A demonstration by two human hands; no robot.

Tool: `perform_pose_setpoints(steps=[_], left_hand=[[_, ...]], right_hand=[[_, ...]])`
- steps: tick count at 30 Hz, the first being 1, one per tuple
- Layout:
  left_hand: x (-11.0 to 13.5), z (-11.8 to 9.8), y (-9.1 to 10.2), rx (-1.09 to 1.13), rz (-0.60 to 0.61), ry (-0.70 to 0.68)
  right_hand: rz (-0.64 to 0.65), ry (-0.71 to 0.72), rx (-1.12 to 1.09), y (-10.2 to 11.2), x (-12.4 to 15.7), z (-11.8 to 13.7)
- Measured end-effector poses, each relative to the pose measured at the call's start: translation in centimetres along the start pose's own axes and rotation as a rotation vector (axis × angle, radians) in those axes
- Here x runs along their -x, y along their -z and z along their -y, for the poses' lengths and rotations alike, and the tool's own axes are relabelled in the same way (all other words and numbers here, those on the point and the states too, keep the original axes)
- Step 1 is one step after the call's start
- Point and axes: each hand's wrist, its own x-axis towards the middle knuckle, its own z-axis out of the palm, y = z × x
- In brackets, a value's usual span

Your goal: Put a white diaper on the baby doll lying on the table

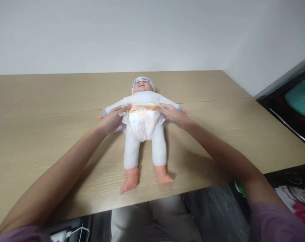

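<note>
A baby doll in a white suit and white cap lies on its back on the wooden table, feet toward me. A white diaper with an orange printed waistband is wrapped round its hips. My left hand pinches the diaper's left side tab at the waistband. My right hand presses the right side tab at the doll's waist, fingers closed on it.
A white wall stands behind the table. To the right is a dark shelf unit holding a teal object. My lap shows below the table's near edge, with a white cable at lower left and printed items at lower right.
</note>
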Motion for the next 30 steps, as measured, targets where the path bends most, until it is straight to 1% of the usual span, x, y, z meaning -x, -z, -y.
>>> perform_pose_setpoints(steps=[2, 3, 5, 6, 8, 10, 11, 12, 14, 16, 18, 20, 22, 24, 27, 30], left_hand=[[0.8, -0.2, 0.3, -0.027, -0.015, 0.005], [1.1, -0.5, 0.4, -0.045, -0.052, 0.009], [1.4, -1.6, 0.5, -0.095, -0.149, -0.012], [1.6, -2.3, 0.4, -0.128, -0.198, -0.046], [2.1, -4.0, 0.0, -0.233, -0.286, -0.136], [2.8, -5.8, -1.2, -0.386, -0.343, -0.240], [3.0, -6.6, -2.1, -0.474, -0.355, -0.304], [3.2, -7.2, -3.1, -0.565, -0.344, -0.375], [3.1, -7.8, -5.5, -0.741, -0.267, -0.525], [2.3, -7.4, -7.9, -0.898, -0.159, -0.618], [1.2, -6.2, -9.8, -1.009, -0.082, -0.624], [0.1, -4.9, -10.8, -1.085, -0.059, -0.597], [-0.5, -3.9, -11.1, -1.135, -0.058, -0.596], [-0.6, -3.4, -11.0, -1.161, -0.059, -0.619], [-0.2, -3.4, -10.8, -1.177, -0.050, -0.626], [0.2, -3.8, -11.1, -1.219, -0.045, -0.582]], right_hand=[[-0.019, -0.008, -0.047, 0.8, 1.2, 0.1], [-0.032, -0.013, -0.092, 1.3, 1.6, 0.1], [-0.106, 0.006, -0.119, 2.2, 2.3, -0.4], [-0.153, 0.023, -0.090, 2.7, 2.9, -0.7], [-0.252, 0.064, 0.047, 3.4, 4.2, -1.7], [-0.319, 0.100, 0.224, 3.7, 5.8, -2.8], [-0.325, 0.116, 0.306, 3.7, 6.6, -3.4], [-0.317, 0.132, 0.378, 3.7, 7.2, -3.9], [-0.296, 0.159, 0.482, 3.4, 7.9, -4.8], [-0.285, 0.164, 0.539, 2.9, 7.9, -5.3], [-0.283, 0.129, 0.561, 2.7, 7.5, -5.6], [-0.271, 0.071, 0.563, 2.6, 7.1, -5.6], [-0.258, 0.014, 0.546, 2.8, 6.9, -5.4], [-0.245, -0.027, 0.526, 2.9, 6.8, -5.3], [-0.225, -0.092, 0.505, 3.0, 6.9, -5.0], [-0.174, -0.142, 0.477, 3.4, 6.9, -4.8]])
